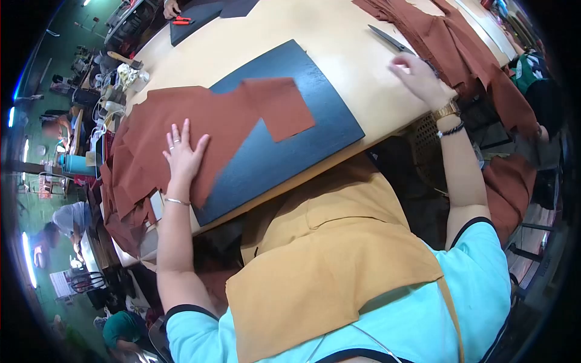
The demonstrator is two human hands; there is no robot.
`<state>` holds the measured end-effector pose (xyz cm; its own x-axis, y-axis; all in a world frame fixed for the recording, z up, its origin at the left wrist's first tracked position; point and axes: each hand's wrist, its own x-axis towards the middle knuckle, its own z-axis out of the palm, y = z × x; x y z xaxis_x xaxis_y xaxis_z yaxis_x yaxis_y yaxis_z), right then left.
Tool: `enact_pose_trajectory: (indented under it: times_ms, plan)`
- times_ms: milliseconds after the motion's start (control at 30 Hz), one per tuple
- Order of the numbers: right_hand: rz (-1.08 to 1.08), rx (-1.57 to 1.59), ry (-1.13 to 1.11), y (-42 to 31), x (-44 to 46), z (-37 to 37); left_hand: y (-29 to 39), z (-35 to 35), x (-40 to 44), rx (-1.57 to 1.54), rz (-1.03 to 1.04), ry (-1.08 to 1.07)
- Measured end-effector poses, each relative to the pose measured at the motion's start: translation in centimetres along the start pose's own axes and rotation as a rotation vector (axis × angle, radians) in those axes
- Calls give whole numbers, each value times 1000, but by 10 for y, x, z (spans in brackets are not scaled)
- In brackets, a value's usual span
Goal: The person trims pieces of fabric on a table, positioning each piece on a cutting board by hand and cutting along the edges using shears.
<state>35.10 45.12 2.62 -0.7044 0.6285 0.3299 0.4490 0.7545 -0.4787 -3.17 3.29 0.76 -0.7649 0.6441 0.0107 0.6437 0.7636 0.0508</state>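
My left hand (184, 151) lies flat with fingers spread on a reddish-brown sheet of material (233, 112), which looks like fabric or thin leather. The sheet partly covers a dark blue board (290, 151) at the table's near edge, and its left part lies in folds. To the right, my right hand (417, 74) is over the table with fingers loosely bent and nothing visible in them. Just beyond it is a pair of scissors (390, 38), blades pointing away to the left; the hand partly hides the handles, and I cannot tell whether it touches them.
More brown material (448, 42) is heaped at the right and hangs over the table edge. Across the table (333, 30), another person's hand (171, 8) is near a red tool (181, 20) on a dark board. A brush (125, 60) and small containers stand at the left edge.
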Motion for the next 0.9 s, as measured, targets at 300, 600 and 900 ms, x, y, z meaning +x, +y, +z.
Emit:
enact_pose_trajectory:
  times_ms: [300,600,900]
  plan:
    - [293,-250,35,110,4,-2,28,-24,-17,-16,320,97]
    - [354,-298,-297,94,19,-31,209,-8,-10,-785,733,28]
    - [686,871,-376,10,-81,-48,152,1,1,-603,400,172]
